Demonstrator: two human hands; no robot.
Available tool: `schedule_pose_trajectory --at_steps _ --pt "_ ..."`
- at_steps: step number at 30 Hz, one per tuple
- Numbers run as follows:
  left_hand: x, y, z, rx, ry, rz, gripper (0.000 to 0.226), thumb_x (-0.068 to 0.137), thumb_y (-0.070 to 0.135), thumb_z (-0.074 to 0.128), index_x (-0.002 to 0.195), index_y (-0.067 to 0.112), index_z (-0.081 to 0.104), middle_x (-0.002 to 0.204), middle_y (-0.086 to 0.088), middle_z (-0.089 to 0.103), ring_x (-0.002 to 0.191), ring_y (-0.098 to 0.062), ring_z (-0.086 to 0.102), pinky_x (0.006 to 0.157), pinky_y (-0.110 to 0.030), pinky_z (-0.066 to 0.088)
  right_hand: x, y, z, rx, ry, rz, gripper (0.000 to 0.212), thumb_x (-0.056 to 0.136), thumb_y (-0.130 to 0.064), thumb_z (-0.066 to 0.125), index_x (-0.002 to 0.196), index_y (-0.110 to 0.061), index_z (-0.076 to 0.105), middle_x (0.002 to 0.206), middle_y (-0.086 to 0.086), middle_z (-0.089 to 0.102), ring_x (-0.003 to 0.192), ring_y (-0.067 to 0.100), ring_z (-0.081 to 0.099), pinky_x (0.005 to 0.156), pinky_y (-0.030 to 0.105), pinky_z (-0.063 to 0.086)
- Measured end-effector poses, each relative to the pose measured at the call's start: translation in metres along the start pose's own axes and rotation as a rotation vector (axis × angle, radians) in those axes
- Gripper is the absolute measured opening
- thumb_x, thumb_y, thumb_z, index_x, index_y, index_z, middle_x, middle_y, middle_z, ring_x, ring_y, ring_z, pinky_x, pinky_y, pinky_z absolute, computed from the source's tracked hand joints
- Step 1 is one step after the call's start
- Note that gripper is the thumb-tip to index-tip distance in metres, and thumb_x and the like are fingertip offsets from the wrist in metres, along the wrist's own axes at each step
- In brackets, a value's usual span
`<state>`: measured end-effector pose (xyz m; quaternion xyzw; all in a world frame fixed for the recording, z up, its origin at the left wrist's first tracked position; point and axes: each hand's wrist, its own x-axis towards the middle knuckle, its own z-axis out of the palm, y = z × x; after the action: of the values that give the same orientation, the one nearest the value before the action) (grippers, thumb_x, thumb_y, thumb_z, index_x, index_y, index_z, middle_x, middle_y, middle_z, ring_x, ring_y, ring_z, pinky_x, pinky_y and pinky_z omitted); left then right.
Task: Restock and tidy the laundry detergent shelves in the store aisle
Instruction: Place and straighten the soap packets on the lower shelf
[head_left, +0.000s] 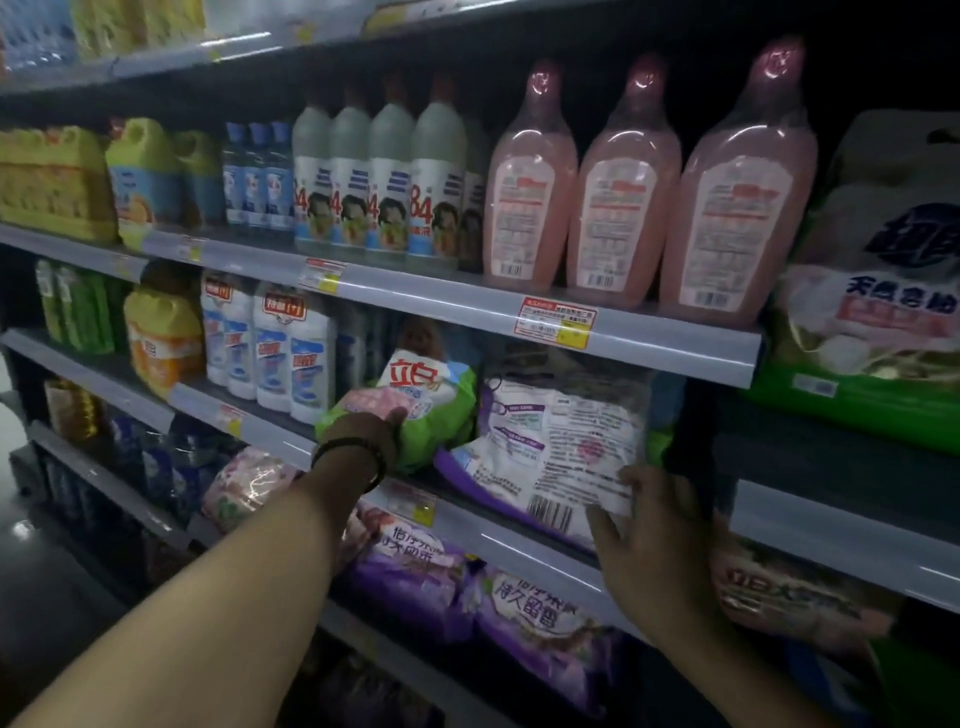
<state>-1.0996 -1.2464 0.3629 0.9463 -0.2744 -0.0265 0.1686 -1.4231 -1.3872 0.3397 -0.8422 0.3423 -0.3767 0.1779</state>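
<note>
Head view, dim aisle, camera tilted.

Left hand (371, 428) is at the middle shelf (493, 530), seen from the back, with a dark band (353, 457) at the wrist. It grips the lower left of a green detergent bag (431, 410): thumb against the bag's front, the other fingers out of sight behind it. The bag stands about upright at the shelf's front edge, its red-lettered top leaning slightly left.

Right hand (654, 525) holds the lower right corner of a purple-and-white bag (561, 441), with the thumb over the face near the barcode and the fingers curled at the side edge. The bag's printed back faces out. It touches the green bag's right side, and its bottom edge overhangs the shelf's front edge.

Same shelf, toward the left end: white-and-blue bottles (270, 353), then an orange-labelled yellow jug (161, 343), then green bottles (78, 312).

Shelf above (441, 293): three tall pink bottles (623, 182) near the right end with their back labels out, white "84" bottles (389, 182) left of them, and yellow jugs (140, 176) further left. A red price tag (556, 322) sits on its front strip below the pink bottles.

Shelf below: purple bags (545, 618) lying flat beneath the two hands.

Neighbouring bay, right: a large wrapped pack on a green base (872, 332).
</note>
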Motion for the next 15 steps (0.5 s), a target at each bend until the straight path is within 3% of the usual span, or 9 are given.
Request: schedule_pose_trajectory --at_steps 3,5,10,12,15 --pt "-0.012 0.009 0.007 0.074 0.130 -0.142 0.080 0.098 0.075 0.024 0.152 0.021 0.049 0.150 -0.016 0.055 0.134 -0.033 0.056 0.107 -0.042 0.047 0.009 0.008 0.006 -0.047 -0.022 0.116 0.057 0.083 -0.055 0.074 0.123 -0.027 0.045 0.126 0.010 0.055 0.116 0.035 0.055 0.096 0.055 0.050" --pt "-0.029 0.018 0.002 0.195 0.208 -0.179 0.072 0.104 0.065 0.026 0.139 0.013 0.061 0.138 -0.015 0.065 0.125 -0.032 0.063 0.097 -0.041 0.050 0.015 0.008 0.013 0.064 -0.076 0.245 0.063 0.077 -0.067 0.069 0.119 -0.028 0.043 0.121 0.008 0.063 0.111 0.036 0.062 0.094 0.055 0.053" --pt "-0.086 0.048 -0.012 0.358 0.260 -0.058 0.043 0.105 0.040 0.042 0.125 0.012 0.069 0.126 -0.009 0.071 0.114 -0.029 0.069 0.088 -0.035 0.053 0.031 0.001 0.014 0.236 -0.125 0.403 0.070 0.077 -0.057 0.086 0.117 -0.013 0.049 0.112 0.008 0.071 0.098 0.034 0.071 0.088 0.049 0.060" --pt "-0.112 0.063 -0.012 0.355 0.338 0.035 0.040 0.104 0.039 0.044 0.120 0.012 0.070 0.121 -0.010 0.072 0.110 -0.031 0.071 0.086 -0.037 0.055 0.037 0.000 0.012 0.313 -0.098 0.457 0.072 0.067 -0.057 0.092 0.112 -0.011 0.059 0.103 0.007 0.076 0.086 0.029 0.075 0.079 0.046 0.064" --pt "-0.140 0.073 0.004 0.256 0.313 0.164 0.045 0.101 0.048 0.044 0.116 0.014 0.070 0.118 -0.011 0.072 0.107 -0.035 0.071 0.084 -0.039 0.055 0.041 0.001 0.014 0.383 -0.140 0.499 0.063 0.058 -0.062 0.095 0.096 -0.015 0.076 0.086 0.003 0.080 0.076 0.026 0.077 0.076 0.045 0.066"
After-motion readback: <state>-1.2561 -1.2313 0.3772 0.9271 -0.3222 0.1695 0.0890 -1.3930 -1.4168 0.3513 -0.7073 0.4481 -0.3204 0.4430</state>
